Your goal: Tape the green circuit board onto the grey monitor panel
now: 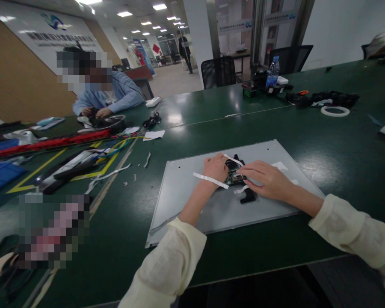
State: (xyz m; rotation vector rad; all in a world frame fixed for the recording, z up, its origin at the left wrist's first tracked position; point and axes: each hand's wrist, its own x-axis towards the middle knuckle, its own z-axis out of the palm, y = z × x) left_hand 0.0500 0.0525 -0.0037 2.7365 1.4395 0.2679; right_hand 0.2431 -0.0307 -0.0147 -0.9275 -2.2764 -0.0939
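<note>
A flat grey metal panel [192, 196] lies on the green table [211, 128] in front of me. A small black circuit board [235, 176] sits near its middle, with white ribbon strips [210, 180] running from it. My left hand [215, 168] rests on the board's left side, fingers curled and pressed down against it. My right hand [266, 179] lies over the board's right side, fingers stretched toward the board and touching a white strip. Both sleeves are cream-coloured.
A person in a blue shirt [115, 96] works at the far left of the table. Red strips, cables and tools [67, 158] clutter the left side. A water bottle [272, 72], black parts [324, 99] and a tape roll [335, 111] sit at the far right.
</note>
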